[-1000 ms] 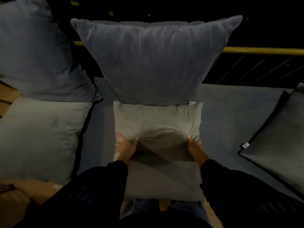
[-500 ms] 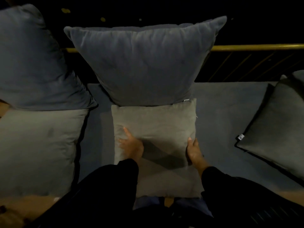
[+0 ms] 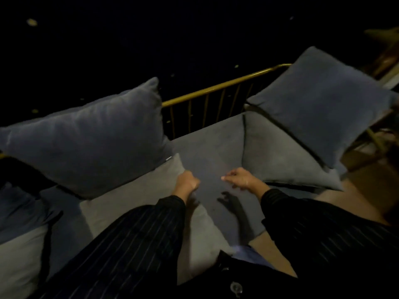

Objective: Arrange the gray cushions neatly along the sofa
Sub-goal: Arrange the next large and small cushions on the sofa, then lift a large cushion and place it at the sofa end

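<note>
A light gray cushion [image 3: 129, 203] lies flat on the sofa seat [image 3: 207, 147], in front of a large blue-gray cushion [image 3: 86, 143] that leans upright at the back. My left hand [image 3: 186, 182] hovers curled into a fist over the flat cushion's right edge, with nothing seen in it. To its right, my right hand [image 3: 241, 179] hangs above the bare seat with its fingers loosely apart and empty. Further right another gray cushion [image 3: 280, 156] lies flat, with a second blue-gray cushion [image 3: 323, 104] leaning over its far side.
A gold metal railing [image 3: 216, 87] runs behind the sofa, with darkness beyond it. One more gray cushion [image 3: 19, 255] lies at the lower left. Wooden floor [image 3: 367, 180] shows past the sofa's right end.
My view has swung to the right. Both hands have come off the light gray cushion and moved right; the right hand now hangs over the bare seat.
</note>
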### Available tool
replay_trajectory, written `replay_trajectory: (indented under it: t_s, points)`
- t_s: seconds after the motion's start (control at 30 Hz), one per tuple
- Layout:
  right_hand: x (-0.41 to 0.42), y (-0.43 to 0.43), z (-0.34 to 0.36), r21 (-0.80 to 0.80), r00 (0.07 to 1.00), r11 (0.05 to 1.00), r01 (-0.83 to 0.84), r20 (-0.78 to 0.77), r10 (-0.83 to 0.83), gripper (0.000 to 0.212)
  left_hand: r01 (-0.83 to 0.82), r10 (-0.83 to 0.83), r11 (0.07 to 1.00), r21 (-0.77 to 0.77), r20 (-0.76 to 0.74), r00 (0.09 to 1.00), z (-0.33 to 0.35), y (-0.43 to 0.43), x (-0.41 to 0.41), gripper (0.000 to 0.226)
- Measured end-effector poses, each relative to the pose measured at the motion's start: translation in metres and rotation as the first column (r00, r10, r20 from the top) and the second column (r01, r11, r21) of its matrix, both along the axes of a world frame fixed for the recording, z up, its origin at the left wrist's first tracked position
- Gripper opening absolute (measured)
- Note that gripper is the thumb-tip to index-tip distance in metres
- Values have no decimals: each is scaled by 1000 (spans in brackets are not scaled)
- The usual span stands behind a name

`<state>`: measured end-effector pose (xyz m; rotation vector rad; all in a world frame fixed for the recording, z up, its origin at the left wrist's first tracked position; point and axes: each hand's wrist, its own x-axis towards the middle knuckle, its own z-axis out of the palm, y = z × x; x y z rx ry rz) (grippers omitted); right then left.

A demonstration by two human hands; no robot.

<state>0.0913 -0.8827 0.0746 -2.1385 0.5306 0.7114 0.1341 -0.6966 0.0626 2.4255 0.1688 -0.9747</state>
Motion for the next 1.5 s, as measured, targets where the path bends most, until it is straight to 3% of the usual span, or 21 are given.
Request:
replay_trajectory:
  t_s: [0.13,0.3,0.47,0.6,0.77,0.9,1.1,1.3,1.4,1.5]
  points:
    - [28,-96,46,-115,981,987,115,166,-95,34,199,-190,978,-68,117,975,44,-86,38,46]
    - [58,-238,88,-167,887,926,339,386,-255,58,300,-266,946,-124,234,935,78,-211,94,58]
    - [87,-380,84,-150,682,738,658,533,-500,71,302,-250,944,-135,308,918,90,-334,155,58]
    - [99,-443,56,-36,512,541,840,383,-769,90,263,-226,961,-82,311,923,80,-419,201,65]
    - [121,-481,6,-41,381,383,923,245,-891,127,198,-176,980,-34,329,928,65,-502,251,70]
    - [124,-500,-20,-19,356,365,931,273,-894,128,166,-157,986,-3,308,938,39,-528,295,76]
    - [123,-518,-43,56,314,336,940,237,-919,119,49,-24,993,-106,224,974,10,-545,337,121]
    - [119,-543,-53,222,194,205,953,72,-978,122,-96,127,980,-173,180,976,11,-549,337,153]
    - [111,-547,-49,344,172,177,922,44,-984,119,-94,120,986,-141,194,974,29,-550,321,136]
    - [101,-545,-34,438,155,159,885,45,-987,124,-86,121,981,-176,199,972,49,-550,304,99]
